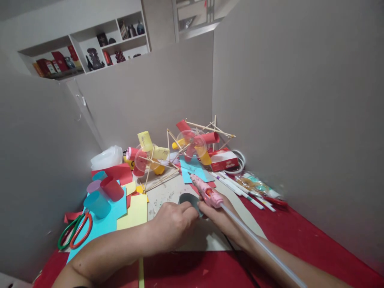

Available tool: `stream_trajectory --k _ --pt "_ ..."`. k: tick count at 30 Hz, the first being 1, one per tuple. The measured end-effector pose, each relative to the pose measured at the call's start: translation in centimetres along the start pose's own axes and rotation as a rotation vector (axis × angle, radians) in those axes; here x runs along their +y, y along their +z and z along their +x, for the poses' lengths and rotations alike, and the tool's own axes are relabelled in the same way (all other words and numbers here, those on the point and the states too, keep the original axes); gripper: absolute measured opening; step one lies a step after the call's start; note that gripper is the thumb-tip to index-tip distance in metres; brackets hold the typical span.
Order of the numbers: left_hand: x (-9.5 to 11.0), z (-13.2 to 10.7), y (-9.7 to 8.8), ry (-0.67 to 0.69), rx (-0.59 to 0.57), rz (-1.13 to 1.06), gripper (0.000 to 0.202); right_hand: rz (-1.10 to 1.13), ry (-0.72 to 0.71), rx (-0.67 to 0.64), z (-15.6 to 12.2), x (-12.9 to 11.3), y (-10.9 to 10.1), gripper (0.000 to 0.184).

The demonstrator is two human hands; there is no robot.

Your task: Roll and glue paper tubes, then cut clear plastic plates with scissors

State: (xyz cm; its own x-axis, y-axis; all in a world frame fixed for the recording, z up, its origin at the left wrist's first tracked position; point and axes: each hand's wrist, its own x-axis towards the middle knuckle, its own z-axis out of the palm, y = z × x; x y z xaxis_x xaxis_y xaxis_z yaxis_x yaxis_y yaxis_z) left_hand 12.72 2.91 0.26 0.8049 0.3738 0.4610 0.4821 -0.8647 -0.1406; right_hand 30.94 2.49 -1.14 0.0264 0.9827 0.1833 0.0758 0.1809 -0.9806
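Close in front of me, my left hand (175,218) has its fingers closed on a dark grey-green curled piece of paper (188,197). A pink glue gun (207,189) is in my right hand (217,212), its nozzle aimed forward and a long clear glue stick (258,242) running out of its back. Thumb and fingers of the right hand are right by the paper's edge; whether they touch it I cannot tell. Beyond stand two wheel models of sticks, clear discs and paper tubes, one on the left (150,156) and one on the right (192,142).
At left lie blue and red paper tubes (97,204), scissors (75,231) and coloured paper sheets (136,212). To the right are several marker pens (240,188), a red box (224,159) and a plastic-wrapped packet (259,186). Grey partitions (285,100) enclose the red-covered table (300,240).
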Motion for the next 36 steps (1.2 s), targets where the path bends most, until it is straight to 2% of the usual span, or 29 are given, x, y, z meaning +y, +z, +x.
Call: stream_trajectory --k 5,8,13,17,20,23,26,29,32,36 --pt "-0.1 -0.1 0.0 0.007 0.129 -0.105 0.013 -0.012 -0.014 0.012 -0.3 -0.7 -0.1 0.020" --pt "-0.1 -0.1 -0.2 0.005 0.151 -0.139 0.011 -0.034 -0.025 0.029 -0.2 -0.9 -0.2 0.019" --pt "-0.2 0.1 -1.6 0.039 0.254 -0.303 0.006 -0.071 -0.004 0.080 0.0 -1.0 -0.7 0.016" --pt "-1.5 0.0 -2.9 -0.022 0.370 -0.416 0.008 -0.079 -0.022 0.107 -0.1 -1.3 -1.1 0.018" --pt "-3.0 0.0 -3.0 -0.164 0.427 -0.504 0.028 -0.082 -0.049 0.116 -0.2 -1.2 -1.2 0.016" --pt "-4.0 0.5 -2.5 -0.416 0.414 -0.614 0.029 -0.095 -0.116 0.107 -0.2 -0.5 -1.1 0.015" --pt "-3.7 0.8 -2.1 -0.551 0.335 -0.738 0.021 -0.138 -0.208 0.107 -0.3 0.4 -1.1 0.015" --pt "-2.9 0.8 -1.7 -0.570 0.283 -0.765 0.019 -0.189 -0.310 0.084 -0.5 0.9 -1.1 0.015" --pt "-2.3 0.5 -1.3 -0.547 0.239 -0.722 0.019 -0.209 -0.346 0.076 -0.8 0.9 -1.0 0.016" --pt "-2.2 0.3 -1.1 -0.548 0.252 -0.685 0.014 -0.211 -0.380 0.079 -1.0 0.6 -0.9 0.019"
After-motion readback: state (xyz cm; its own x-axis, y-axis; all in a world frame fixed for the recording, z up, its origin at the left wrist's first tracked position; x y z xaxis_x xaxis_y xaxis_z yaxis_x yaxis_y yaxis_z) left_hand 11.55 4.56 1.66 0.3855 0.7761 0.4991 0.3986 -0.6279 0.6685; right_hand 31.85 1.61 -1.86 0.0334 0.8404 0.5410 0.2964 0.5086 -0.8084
